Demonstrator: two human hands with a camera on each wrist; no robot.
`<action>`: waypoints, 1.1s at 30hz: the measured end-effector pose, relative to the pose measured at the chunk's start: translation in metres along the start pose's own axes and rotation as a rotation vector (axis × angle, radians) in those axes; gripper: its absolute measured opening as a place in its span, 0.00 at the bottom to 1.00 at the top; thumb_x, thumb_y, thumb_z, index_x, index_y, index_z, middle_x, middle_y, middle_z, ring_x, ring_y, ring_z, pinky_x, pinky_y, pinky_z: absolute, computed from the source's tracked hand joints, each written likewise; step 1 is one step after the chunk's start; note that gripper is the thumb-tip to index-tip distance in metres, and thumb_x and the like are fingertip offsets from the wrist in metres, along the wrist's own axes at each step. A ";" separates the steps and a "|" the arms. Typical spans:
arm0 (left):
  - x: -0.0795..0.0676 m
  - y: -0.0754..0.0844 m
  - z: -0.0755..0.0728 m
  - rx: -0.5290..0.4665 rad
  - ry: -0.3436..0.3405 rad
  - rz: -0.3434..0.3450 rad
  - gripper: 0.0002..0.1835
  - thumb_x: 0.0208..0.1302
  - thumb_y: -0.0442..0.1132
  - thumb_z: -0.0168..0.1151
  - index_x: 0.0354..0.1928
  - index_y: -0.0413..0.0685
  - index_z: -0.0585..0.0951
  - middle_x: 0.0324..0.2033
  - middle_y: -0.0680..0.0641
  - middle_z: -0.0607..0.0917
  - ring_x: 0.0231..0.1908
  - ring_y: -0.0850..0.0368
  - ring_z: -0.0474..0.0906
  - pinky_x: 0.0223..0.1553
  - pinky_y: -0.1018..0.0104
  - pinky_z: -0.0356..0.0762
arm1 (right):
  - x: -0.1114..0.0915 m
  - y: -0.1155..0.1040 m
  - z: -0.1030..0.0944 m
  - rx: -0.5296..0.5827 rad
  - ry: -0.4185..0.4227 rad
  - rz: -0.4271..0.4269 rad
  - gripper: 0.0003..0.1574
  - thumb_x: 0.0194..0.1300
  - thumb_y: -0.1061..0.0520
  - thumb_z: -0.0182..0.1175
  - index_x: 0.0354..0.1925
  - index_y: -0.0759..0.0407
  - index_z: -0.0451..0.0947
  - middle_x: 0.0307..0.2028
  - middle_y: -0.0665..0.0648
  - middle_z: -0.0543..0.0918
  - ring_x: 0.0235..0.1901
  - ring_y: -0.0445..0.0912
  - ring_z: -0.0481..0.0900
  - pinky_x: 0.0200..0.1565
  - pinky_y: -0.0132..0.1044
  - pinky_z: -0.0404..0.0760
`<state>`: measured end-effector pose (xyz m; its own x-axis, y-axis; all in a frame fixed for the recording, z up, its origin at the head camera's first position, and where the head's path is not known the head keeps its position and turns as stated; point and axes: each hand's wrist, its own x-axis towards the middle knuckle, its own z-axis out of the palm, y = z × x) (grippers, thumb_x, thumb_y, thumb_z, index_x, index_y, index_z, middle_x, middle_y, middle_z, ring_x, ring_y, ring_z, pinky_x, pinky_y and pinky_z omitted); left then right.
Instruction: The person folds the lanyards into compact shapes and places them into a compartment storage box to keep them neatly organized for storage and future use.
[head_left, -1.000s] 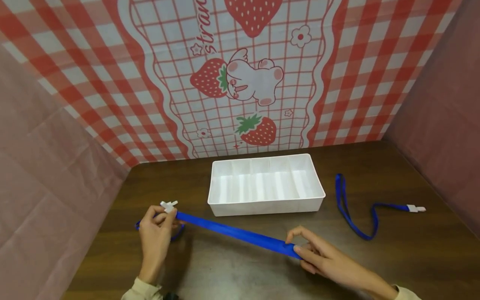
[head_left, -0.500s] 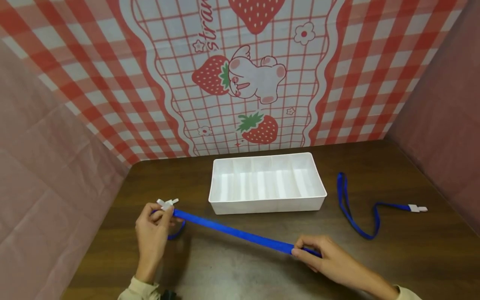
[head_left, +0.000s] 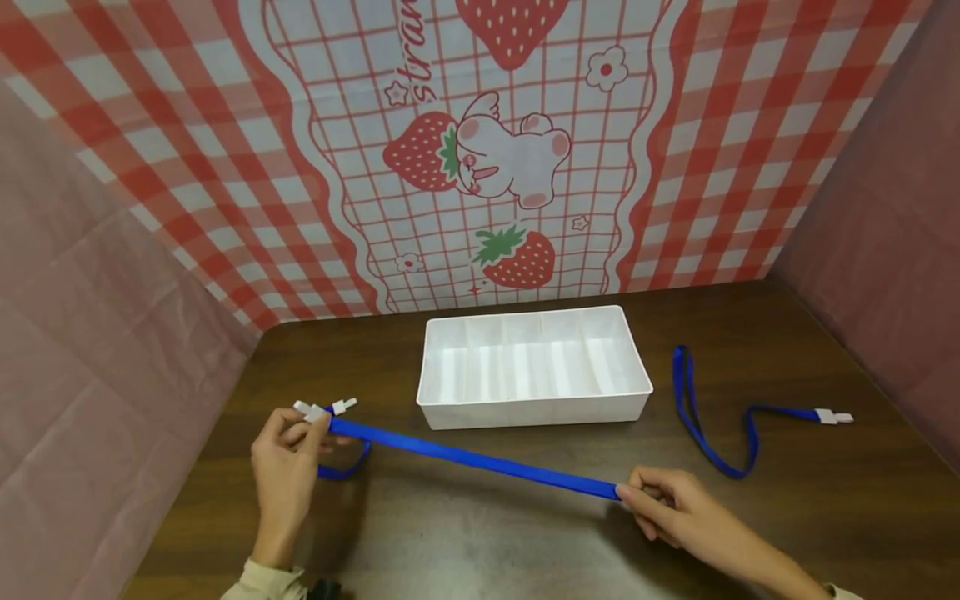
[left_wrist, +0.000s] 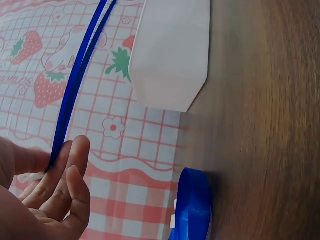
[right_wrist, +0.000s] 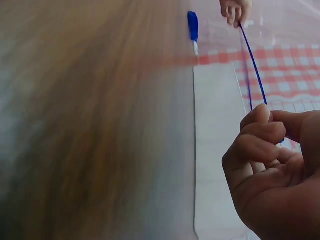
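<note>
While pinching with left hand [head_left: 287,458] at eight o'clock and right hand [head_left: 678,508] between four and five, holds a flat blue fabric lanyard [head_left: 472,457] nearly straight at six o'clock in the head view, presumably gripping far apart to take out slack.

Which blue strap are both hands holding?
The blue strap stretched from left hand to right hand, in front of the white tray. A second strap lies on the table partly behind the left hand; a third strap lies right of the tray.
</note>
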<state>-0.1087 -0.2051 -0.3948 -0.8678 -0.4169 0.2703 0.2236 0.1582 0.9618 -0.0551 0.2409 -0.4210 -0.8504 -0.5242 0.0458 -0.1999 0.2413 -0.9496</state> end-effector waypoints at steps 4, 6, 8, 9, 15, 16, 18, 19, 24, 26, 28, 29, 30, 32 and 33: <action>0.001 -0.001 -0.002 -0.002 -0.015 -0.014 0.09 0.62 0.23 0.65 0.35 0.28 0.72 0.18 0.48 0.86 0.17 0.57 0.84 0.20 0.70 0.79 | -0.005 0.004 -0.008 0.024 0.011 0.004 0.14 0.77 0.60 0.51 0.30 0.61 0.74 0.18 0.58 0.76 0.13 0.31 0.65 0.09 0.29 0.66; 0.001 -0.001 -0.001 -0.002 -0.028 -0.020 0.09 0.62 0.24 0.65 0.35 0.27 0.72 0.19 0.47 0.86 0.17 0.57 0.84 0.20 0.70 0.79 | -0.006 0.006 -0.013 0.056 0.004 -0.006 0.13 0.76 0.62 0.51 0.33 0.64 0.77 0.20 0.59 0.77 0.13 0.34 0.69 0.10 0.32 0.69; 0.001 -0.002 -0.001 -0.009 -0.034 -0.026 0.09 0.62 0.24 0.65 0.36 0.27 0.73 0.18 0.47 0.86 0.17 0.57 0.84 0.20 0.70 0.79 | -0.006 0.009 -0.018 0.096 -0.005 -0.029 0.12 0.76 0.64 0.51 0.36 0.66 0.78 0.21 0.61 0.78 0.14 0.39 0.72 0.11 0.35 0.73; 0.001 -0.002 0.000 -0.016 -0.035 -0.032 0.09 0.62 0.24 0.65 0.36 0.27 0.73 0.18 0.46 0.86 0.17 0.57 0.84 0.20 0.70 0.79 | -0.007 0.011 -0.021 0.122 -0.013 -0.047 0.11 0.75 0.66 0.51 0.37 0.68 0.79 0.22 0.62 0.78 0.15 0.41 0.74 0.12 0.37 0.75; -0.002 -0.005 0.000 -0.041 -0.072 -0.069 0.11 0.63 0.24 0.65 0.36 0.25 0.71 0.19 0.45 0.86 0.18 0.55 0.85 0.21 0.69 0.80 | -0.008 0.021 -0.036 0.311 -0.113 -0.127 0.18 0.74 0.74 0.43 0.59 0.78 0.66 0.28 0.67 0.79 0.20 0.50 0.78 0.19 0.44 0.80; -0.002 -0.005 -0.001 -0.048 -0.077 -0.071 0.11 0.63 0.25 0.65 0.36 0.25 0.71 0.19 0.45 0.86 0.18 0.54 0.85 0.21 0.69 0.80 | -0.008 0.022 -0.038 0.334 -0.133 -0.134 0.21 0.74 0.74 0.42 0.63 0.78 0.63 0.29 0.67 0.80 0.21 0.51 0.79 0.20 0.45 0.80; -0.003 -0.006 -0.002 -0.038 -0.083 -0.070 0.11 0.64 0.26 0.65 0.36 0.26 0.71 0.19 0.45 0.86 0.18 0.54 0.85 0.21 0.69 0.80 | -0.009 0.024 -0.042 0.359 -0.161 -0.134 0.23 0.74 0.75 0.41 0.65 0.79 0.58 0.31 0.68 0.80 0.23 0.51 0.80 0.22 0.45 0.81; -0.003 -0.006 -0.002 -0.031 -0.082 -0.071 0.11 0.64 0.26 0.65 0.35 0.26 0.72 0.18 0.45 0.86 0.18 0.54 0.85 0.21 0.69 0.79 | -0.010 0.024 -0.044 0.354 -0.166 -0.132 0.22 0.74 0.75 0.42 0.64 0.79 0.60 0.31 0.68 0.81 0.23 0.51 0.81 0.22 0.45 0.82; -0.002 -0.006 -0.002 -0.002 -0.082 -0.101 0.09 0.65 0.27 0.65 0.38 0.23 0.78 0.18 0.45 0.86 0.20 0.56 0.84 0.23 0.71 0.79 | -0.013 0.025 -0.047 0.333 -0.150 -0.047 0.11 0.74 0.72 0.47 0.48 0.80 0.72 0.29 0.72 0.80 0.24 0.46 0.84 0.22 0.44 0.82; -0.002 -0.005 -0.002 -0.009 -0.079 -0.124 0.09 0.65 0.28 0.65 0.38 0.22 0.80 0.18 0.44 0.86 0.20 0.56 0.84 0.25 0.70 0.79 | -0.014 0.025 -0.047 0.326 -0.145 -0.024 0.11 0.74 0.71 0.47 0.45 0.80 0.74 0.28 0.73 0.80 0.23 0.46 0.84 0.21 0.44 0.82; -0.002 -0.005 -0.002 -0.032 -0.073 -0.148 0.09 0.65 0.29 0.65 0.37 0.23 0.80 0.18 0.44 0.86 0.20 0.56 0.84 0.25 0.70 0.79 | -0.014 0.027 -0.048 0.311 -0.155 -0.026 0.11 0.74 0.71 0.46 0.44 0.79 0.75 0.26 0.72 0.79 0.20 0.47 0.82 0.19 0.44 0.80; -0.002 -0.005 -0.001 -0.047 -0.069 -0.159 0.09 0.66 0.29 0.64 0.37 0.24 0.80 0.17 0.45 0.86 0.20 0.56 0.84 0.26 0.70 0.79 | -0.014 0.029 -0.048 0.300 -0.164 -0.036 0.12 0.75 0.72 0.45 0.44 0.78 0.75 0.26 0.71 0.79 0.19 0.48 0.81 0.18 0.44 0.80; -0.003 -0.004 -0.001 -0.062 -0.067 -0.164 0.09 0.66 0.29 0.65 0.37 0.25 0.80 0.17 0.45 0.86 0.20 0.56 0.84 0.26 0.70 0.79 | -0.014 0.030 -0.048 0.288 -0.173 -0.046 0.13 0.75 0.72 0.44 0.43 0.76 0.76 0.25 0.70 0.78 0.18 0.49 0.79 0.17 0.43 0.79; -0.004 -0.003 -0.002 -0.098 -0.064 -0.171 0.07 0.66 0.30 0.64 0.37 0.28 0.80 0.17 0.46 0.85 0.20 0.56 0.83 0.26 0.69 0.79 | -0.014 0.033 -0.048 0.262 -0.186 -0.076 0.15 0.75 0.73 0.42 0.43 0.74 0.76 0.24 0.68 0.78 0.15 0.52 0.76 0.15 0.42 0.77; -0.004 -0.003 -0.001 -0.121 -0.061 -0.173 0.06 0.66 0.30 0.64 0.37 0.29 0.80 0.17 0.46 0.85 0.20 0.57 0.83 0.26 0.69 0.78 | -0.014 0.034 -0.048 0.251 -0.190 -0.092 0.16 0.75 0.74 0.41 0.43 0.73 0.76 0.23 0.67 0.77 0.15 0.53 0.74 0.15 0.41 0.77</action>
<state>-0.1051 -0.2049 -0.3984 -0.9225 -0.3726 0.1011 0.1174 -0.0215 0.9928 -0.0731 0.2960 -0.4394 -0.7237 -0.6830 0.0993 -0.1256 -0.0112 -0.9920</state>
